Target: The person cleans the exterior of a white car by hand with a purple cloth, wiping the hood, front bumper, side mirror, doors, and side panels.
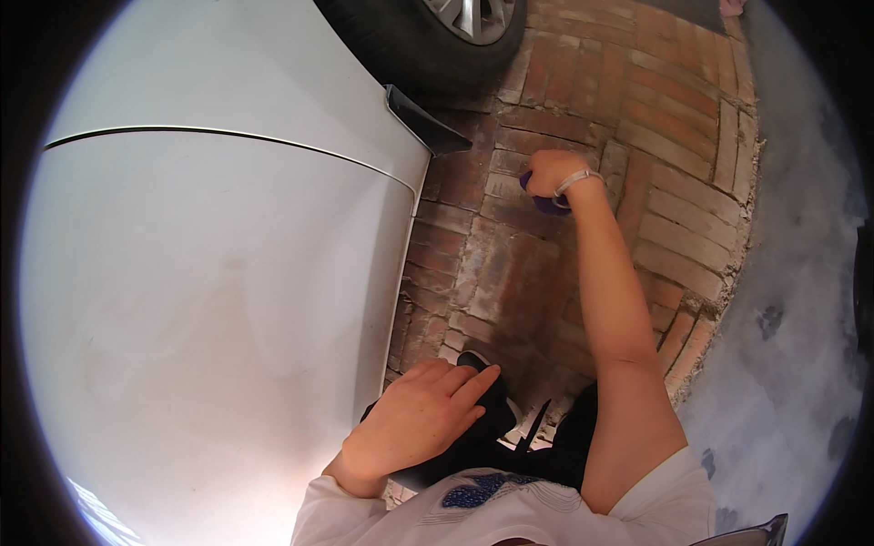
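My right hand (554,172) is stretched out over the brick paving, its fingers curled round a dark purple cloth (552,205). Only the cloth's edges show beneath the fist, and a pale bracelet (578,180) circles the wrist. Close to my body, my left hand (430,409) hovers above my knee with its fingers loosely spread and nothing in them; whether it touches the leg I cannot tell. A silver-white car body panel (225,286) fills the left side, with faint dull smudges on its surface.
Ahead are a car tyre (437,68) with an alloy wheel (471,20) and a black mud flap (427,126). Worn brick paving (519,273) runs beside the car. Along the right lies a grey, stained concrete surface (792,286). My dark shoe (472,357) shows below.
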A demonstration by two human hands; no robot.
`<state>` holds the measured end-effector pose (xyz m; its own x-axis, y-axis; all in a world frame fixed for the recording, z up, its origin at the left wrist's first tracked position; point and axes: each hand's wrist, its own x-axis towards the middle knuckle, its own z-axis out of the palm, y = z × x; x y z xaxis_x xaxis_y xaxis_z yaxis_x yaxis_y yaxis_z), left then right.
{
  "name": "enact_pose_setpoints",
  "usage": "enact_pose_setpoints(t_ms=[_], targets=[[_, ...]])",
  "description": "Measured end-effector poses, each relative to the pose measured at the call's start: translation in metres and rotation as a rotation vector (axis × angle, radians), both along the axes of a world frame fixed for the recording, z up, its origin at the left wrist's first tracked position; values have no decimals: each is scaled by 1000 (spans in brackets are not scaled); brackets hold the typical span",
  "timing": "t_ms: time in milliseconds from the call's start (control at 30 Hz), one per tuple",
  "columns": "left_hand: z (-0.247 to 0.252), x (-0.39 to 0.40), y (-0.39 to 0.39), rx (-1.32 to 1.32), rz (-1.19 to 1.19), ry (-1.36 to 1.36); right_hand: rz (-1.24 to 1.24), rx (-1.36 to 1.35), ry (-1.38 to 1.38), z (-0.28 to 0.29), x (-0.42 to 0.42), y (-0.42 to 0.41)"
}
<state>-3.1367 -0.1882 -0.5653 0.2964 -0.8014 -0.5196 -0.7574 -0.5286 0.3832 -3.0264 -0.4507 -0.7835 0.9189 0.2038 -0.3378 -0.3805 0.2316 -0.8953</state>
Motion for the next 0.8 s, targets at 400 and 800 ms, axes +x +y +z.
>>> enact_pose_setpoints(t_ms=[400,800], targets=[[-9,31,-12,-529,674,-305,402,418,-379,81,-13,15],[-17,30,1,-622,891,252,538,219,-509,124,-13,37]])
